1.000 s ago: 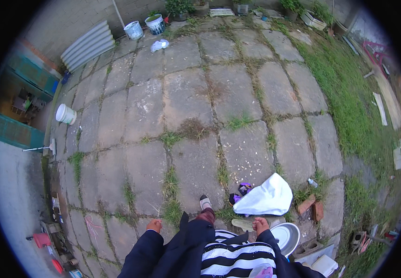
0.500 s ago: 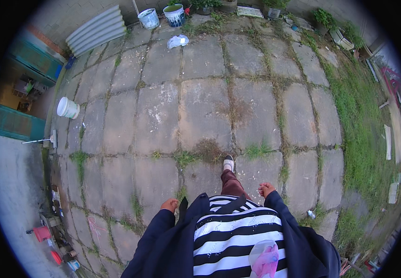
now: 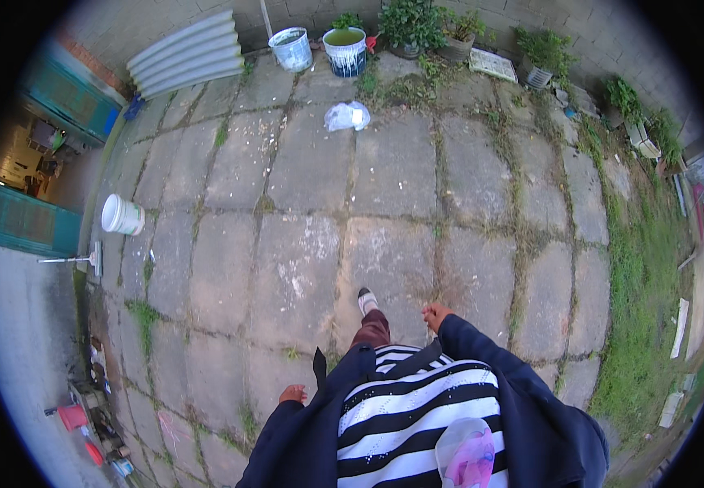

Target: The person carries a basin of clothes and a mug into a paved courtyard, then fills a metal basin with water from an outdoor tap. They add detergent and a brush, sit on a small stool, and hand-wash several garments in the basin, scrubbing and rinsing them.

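— Where do the person's hands sit?

— Both swing free. The left hand (image 3: 293,394) hangs low on the near left, fingers curled in a loose, narrow grip around nothing. The right hand (image 3: 435,315) is further forward, just right of the raised shoe (image 3: 367,301) — also loosely curled and holding nothing.

— So what is nearest to them?

— Only the paving slabs (image 3: 303,268), cracked and grown through with weeds. Well apart, at the far side, a crumpled plastic bag (image 3: 346,115) lies on the stone, and beyond it stand a grey bucket (image 3: 291,49) and a blue-and-white bucket (image 3: 345,50) beside potted plants (image 3: 417,24). A white bucket (image 3: 122,215) sits at the far left near a teal door (image 3: 19,224). A clear bag with something pink (image 3: 466,455) hangs against the striped shirt.

— How does the person walk this stretch well?

— Judging by the ground, the joints are uneven, so stepping flat on the middle of each slab and clear of the weedy seams looks safest. The arms swinging loose help balance.
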`<state>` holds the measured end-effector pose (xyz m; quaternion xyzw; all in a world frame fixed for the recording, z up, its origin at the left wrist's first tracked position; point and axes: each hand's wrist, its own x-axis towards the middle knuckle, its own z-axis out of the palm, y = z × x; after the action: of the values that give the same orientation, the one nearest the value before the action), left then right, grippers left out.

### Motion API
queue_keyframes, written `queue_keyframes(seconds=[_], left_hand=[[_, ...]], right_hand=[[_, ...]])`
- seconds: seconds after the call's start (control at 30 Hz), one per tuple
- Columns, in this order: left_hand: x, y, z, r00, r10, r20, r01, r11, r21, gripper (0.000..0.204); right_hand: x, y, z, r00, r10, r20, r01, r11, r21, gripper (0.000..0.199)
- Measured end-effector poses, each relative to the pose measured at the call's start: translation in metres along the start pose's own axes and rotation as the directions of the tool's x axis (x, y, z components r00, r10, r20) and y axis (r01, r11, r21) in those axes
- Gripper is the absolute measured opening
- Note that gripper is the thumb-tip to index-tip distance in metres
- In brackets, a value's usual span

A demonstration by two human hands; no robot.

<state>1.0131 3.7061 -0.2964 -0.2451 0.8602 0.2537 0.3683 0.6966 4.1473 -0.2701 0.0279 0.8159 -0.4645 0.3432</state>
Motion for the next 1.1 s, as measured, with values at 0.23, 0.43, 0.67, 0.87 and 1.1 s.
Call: queue_keyframes(seconds=[0.23,0.43,0.67,0.87,1.1], left_hand=[[0.199,0.183,-0.262,0.979,-0.006,-0.204,-0.103,0.848,-0.521,0.026],[0.359,0.345,-0.413,0.927,0.099,-0.362,-0.303,0.764,-0.57,0.023],[0.456,0.433,-0.494,0.994,0.052,-0.095,-0.108,0.589,-0.801,0.029],[0.589,0.42,-0.557,0.999,0.043,0.028,-0.004,0.606,-0.796,0.033],[0.789,0.462,-0.629,0.997,0.074,0.005,-0.059,0.844,-0.532,0.049]], right_hand=[[0.134,-0.101,-0.07,0.982,0.187,-0.027,-0.174,0.951,0.254,0.018],[0.321,-0.147,-0.143,0.954,0.287,-0.089,-0.252,0.925,0.284,0.017],[0.551,-0.18,-0.204,0.963,0.117,-0.242,-0.156,0.977,-0.147,0.019],[0.662,-0.346,-0.235,0.927,0.248,-0.28,-0.31,0.929,-0.202,0.03],[0.795,-0.296,-0.186,0.832,0.493,-0.256,-0.485,0.869,0.096,0.039]])
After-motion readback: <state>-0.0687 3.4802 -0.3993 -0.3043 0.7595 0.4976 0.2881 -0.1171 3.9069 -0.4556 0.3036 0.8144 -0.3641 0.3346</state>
